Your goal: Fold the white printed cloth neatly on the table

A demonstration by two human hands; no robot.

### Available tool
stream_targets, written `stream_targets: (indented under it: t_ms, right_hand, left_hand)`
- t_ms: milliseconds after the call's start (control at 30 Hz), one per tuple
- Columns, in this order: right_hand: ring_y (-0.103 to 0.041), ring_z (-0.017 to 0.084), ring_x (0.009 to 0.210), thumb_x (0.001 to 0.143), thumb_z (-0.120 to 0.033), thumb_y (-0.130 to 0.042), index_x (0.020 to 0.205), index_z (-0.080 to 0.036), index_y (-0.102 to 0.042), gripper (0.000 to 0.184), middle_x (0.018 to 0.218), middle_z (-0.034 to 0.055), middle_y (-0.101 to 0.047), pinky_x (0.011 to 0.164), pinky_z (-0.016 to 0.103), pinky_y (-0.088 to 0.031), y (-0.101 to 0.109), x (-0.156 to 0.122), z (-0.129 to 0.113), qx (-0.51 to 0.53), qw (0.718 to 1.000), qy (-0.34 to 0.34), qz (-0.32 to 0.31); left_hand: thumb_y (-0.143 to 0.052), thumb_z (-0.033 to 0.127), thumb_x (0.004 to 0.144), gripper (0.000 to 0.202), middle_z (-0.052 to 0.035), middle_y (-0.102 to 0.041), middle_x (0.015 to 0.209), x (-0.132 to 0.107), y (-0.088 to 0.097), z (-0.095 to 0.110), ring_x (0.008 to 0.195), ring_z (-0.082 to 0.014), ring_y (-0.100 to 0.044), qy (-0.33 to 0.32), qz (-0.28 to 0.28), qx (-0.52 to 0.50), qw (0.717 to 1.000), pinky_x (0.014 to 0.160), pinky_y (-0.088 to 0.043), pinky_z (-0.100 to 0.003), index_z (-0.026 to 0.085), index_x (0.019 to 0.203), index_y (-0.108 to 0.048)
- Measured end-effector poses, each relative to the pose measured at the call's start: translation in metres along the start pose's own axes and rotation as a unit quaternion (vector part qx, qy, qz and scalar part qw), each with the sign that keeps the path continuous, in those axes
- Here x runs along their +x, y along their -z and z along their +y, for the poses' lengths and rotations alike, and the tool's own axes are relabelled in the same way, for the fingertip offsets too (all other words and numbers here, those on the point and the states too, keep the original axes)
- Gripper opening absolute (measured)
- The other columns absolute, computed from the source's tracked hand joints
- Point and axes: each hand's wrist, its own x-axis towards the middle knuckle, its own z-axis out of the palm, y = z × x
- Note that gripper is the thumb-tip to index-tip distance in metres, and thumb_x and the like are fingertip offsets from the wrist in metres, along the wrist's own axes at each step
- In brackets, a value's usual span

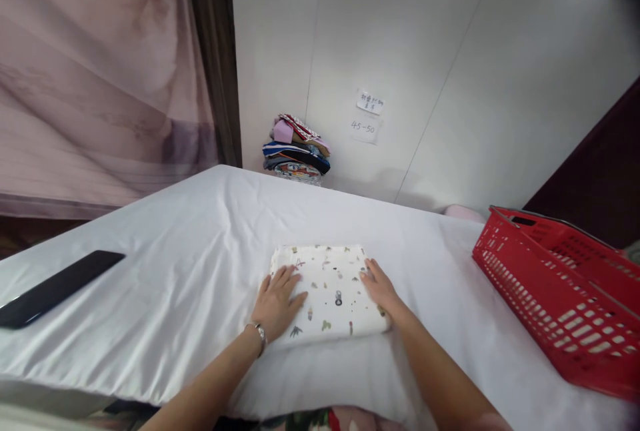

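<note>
A folded white cloth (330, 294) printed with small plant motifs lies flat on the white-covered table (200, 271), close to its front edge. My left hand (279, 303), with a silver watch or bracelet at the wrist, rests on the cloth's left side, fingers spread. At the opposite side, my right hand (381, 289) touches the cloth's right edge with its fingers stretched out. Neither hand grips the fabric. The underside of the cloth is hidden.
A red plastic basket (560, 297) stands on the right. At the left lies a black flat object (60, 287). Folded textiles (297, 151) are stacked by the white wall at the back, near paper notes (367, 117). A pink curtain (100, 84) hangs on the left.
</note>
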Motion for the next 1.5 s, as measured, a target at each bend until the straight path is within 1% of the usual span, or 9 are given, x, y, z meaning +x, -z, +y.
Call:
stream_targets:
  t_ms: [100, 200, 500, 733, 900, 1033, 1200, 1400, 1500]
  right_hand:
    - [-0.031, 0.019, 0.129, 0.077, -0.036, -0.051, 0.131, -0.021, -0.041, 0.056, 0.138, 0.0039, -0.038, 0.108, 0.033, -0.020, 0.000, -0.019, 0.012, 0.097, 0.994, 0.002, 0.046]
    - [-0.036, 0.020, 0.126, 0.073, -0.036, -0.057, 0.129, -0.022, -0.044, 0.059, 0.135, 0.0033, -0.042, 0.107, 0.033, -0.023, 0.000, -0.037, 0.017, 0.158, 0.986, -0.006, 0.059]
    - [-0.060, 0.022, 0.098, 0.069, -0.047, -0.065, 0.135, -0.021, -0.031, 0.079, 0.118, 0.0121, -0.057, 0.081, 0.032, -0.048, 0.024, -0.035, 0.006, 0.334, 0.923, -0.191, -0.026]
    - [-0.065, 0.023, 0.084, 0.072, -0.047, -0.063, 0.104, -0.014, -0.057, 0.047, 0.099, 0.0133, -0.066, 0.071, 0.034, -0.052, 0.028, -0.014, 0.002, 0.408, 0.884, -0.153, -0.172]
    - [-0.066, 0.025, 0.080, 0.070, -0.041, -0.066, 0.102, -0.013, -0.057, 0.044, 0.093, 0.0121, -0.068, 0.069, 0.035, -0.053, 0.026, -0.014, -0.001, 0.421, 0.887, -0.133, -0.138]
    - [-0.065, 0.024, 0.084, 0.070, -0.039, -0.065, 0.112, -0.017, -0.054, 0.048, 0.098, 0.0092, -0.067, 0.073, 0.036, -0.052, 0.025, -0.030, -0.001, 0.430, 0.893, -0.096, -0.089]
    - [-0.063, 0.025, 0.091, 0.069, -0.039, -0.065, 0.119, -0.016, -0.051, 0.056, 0.108, 0.0111, -0.064, 0.078, 0.036, -0.050, 0.029, -0.041, 0.002, 0.408, 0.895, -0.112, -0.144]
    - [-0.062, 0.024, 0.094, 0.068, -0.043, -0.068, 0.137, -0.018, -0.026, 0.085, 0.113, 0.0124, -0.061, 0.078, 0.034, -0.049, 0.031, -0.012, 0.005, 0.384, 0.899, -0.198, -0.070]
    - [-0.062, 0.024, 0.093, 0.066, -0.040, -0.069, 0.137, -0.015, -0.026, 0.087, 0.111, 0.0128, -0.062, 0.077, 0.033, -0.050, 0.026, 0.004, -0.002, 0.387, 0.901, -0.190, -0.047]
  left_hand:
    - [-0.037, 0.043, 0.084, 0.050, -0.0111, -0.032, 0.142, -0.002, -0.002, -0.005, 0.131, -0.0258, -0.026, 0.088, 0.045, -0.018, 0.995, 0.103, -0.027, -0.042, 0.014, 0.124, -0.047]
    - [-0.037, 0.043, 0.083, 0.057, -0.0153, -0.037, 0.138, -0.003, 0.001, -0.008, 0.125, -0.0269, -0.035, 0.161, 0.058, -0.048, 0.984, 0.101, -0.031, -0.040, 0.010, 0.129, -0.039]
    - [-0.043, 0.051, 0.077, 0.072, -0.0143, -0.057, 0.113, 0.007, 0.030, -0.015, 0.101, -0.0257, -0.057, 0.305, -0.038, -0.171, 0.936, 0.084, -0.042, -0.034, 0.008, 0.133, -0.029]
    - [-0.048, 0.053, 0.073, 0.068, -0.0132, -0.063, 0.103, 0.014, 0.035, -0.017, 0.096, -0.0273, -0.058, 0.335, -0.076, -0.182, 0.921, 0.079, -0.043, -0.034, 0.012, 0.126, -0.039]
    - [-0.047, 0.052, 0.074, 0.061, -0.0093, -0.063, 0.095, 0.012, 0.034, -0.008, 0.088, -0.0260, -0.060, 0.317, -0.025, -0.186, 0.930, 0.074, -0.044, -0.035, 0.015, 0.121, -0.043]
    - [-0.051, 0.053, 0.071, 0.059, -0.0057, -0.061, 0.083, 0.010, 0.030, -0.009, 0.075, -0.0208, -0.061, 0.309, 0.022, -0.293, 0.905, 0.065, -0.047, -0.031, 0.014, 0.115, -0.046]
    - [-0.057, 0.049, 0.068, 0.059, -0.0061, -0.061, 0.084, 0.011, 0.027, -0.019, 0.075, -0.0202, -0.061, 0.326, 0.028, -0.315, 0.891, 0.068, -0.048, -0.032, 0.013, 0.114, -0.048]
    - [-0.052, 0.055, 0.071, 0.068, -0.0105, -0.061, 0.096, 0.015, 0.027, -0.019, 0.085, -0.0222, -0.060, 0.338, -0.005, -0.300, 0.892, 0.075, -0.047, -0.034, 0.013, 0.124, -0.042]
    - [-0.053, 0.051, 0.072, 0.062, -0.0093, -0.059, 0.099, 0.016, 0.026, -0.015, 0.086, -0.0206, -0.060, 0.323, 0.012, -0.310, 0.894, 0.076, -0.047, -0.032, 0.015, 0.122, -0.044]
